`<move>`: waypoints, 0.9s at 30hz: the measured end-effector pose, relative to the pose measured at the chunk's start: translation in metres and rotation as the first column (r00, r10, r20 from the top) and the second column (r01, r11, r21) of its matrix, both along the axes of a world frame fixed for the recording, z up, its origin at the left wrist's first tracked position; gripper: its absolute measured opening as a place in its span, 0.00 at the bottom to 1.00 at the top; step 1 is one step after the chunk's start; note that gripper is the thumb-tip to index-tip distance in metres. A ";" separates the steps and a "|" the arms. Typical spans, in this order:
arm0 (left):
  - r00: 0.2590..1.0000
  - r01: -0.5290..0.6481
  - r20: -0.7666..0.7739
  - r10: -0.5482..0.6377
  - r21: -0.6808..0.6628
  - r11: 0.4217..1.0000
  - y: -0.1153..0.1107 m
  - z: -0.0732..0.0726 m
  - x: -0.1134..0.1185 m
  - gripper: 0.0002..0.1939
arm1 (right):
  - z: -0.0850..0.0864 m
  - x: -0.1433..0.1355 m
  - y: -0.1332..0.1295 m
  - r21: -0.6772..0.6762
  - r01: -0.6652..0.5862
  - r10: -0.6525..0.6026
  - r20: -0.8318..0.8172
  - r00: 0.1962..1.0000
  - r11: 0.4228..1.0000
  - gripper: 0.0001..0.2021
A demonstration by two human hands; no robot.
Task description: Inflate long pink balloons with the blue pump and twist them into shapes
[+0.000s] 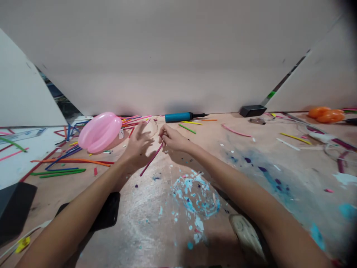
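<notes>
In my right hand (172, 137) a thin magenta uninflated modelling balloon (152, 159) is pinched near its upper end, and its length slants down to the left above the table. My left hand (138, 139) is just to the left, fingers spread and apart, with nothing in it. Beyond my left hand an inflated pink balloon (99, 133) bent into loops rests on the table. A blue balloon hand pump (178, 117) with a black nozzle lies behind my right hand, against the back panel.
Loose uninflated balloons (75, 161) in several colours lie at left. A dark phone (108, 212) sits under my left forearm. A black box (252, 110) stands at the back right, near an orange inflated balloon (326, 114). Blue paint (195, 197) stains the tabletop.
</notes>
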State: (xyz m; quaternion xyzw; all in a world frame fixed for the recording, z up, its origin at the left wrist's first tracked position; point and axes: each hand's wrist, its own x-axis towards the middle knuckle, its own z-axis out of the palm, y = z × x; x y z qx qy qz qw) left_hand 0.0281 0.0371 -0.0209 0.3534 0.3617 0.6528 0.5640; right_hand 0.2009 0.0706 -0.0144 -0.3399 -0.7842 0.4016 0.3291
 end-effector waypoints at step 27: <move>0.810 0.193 -0.566 -0.153 0.011 0.981 0.000 -0.036 0.006 0.10 | 0.022 0.071 0.093 0.493 0.449 -0.622 0.272 0.734 0.745 0.28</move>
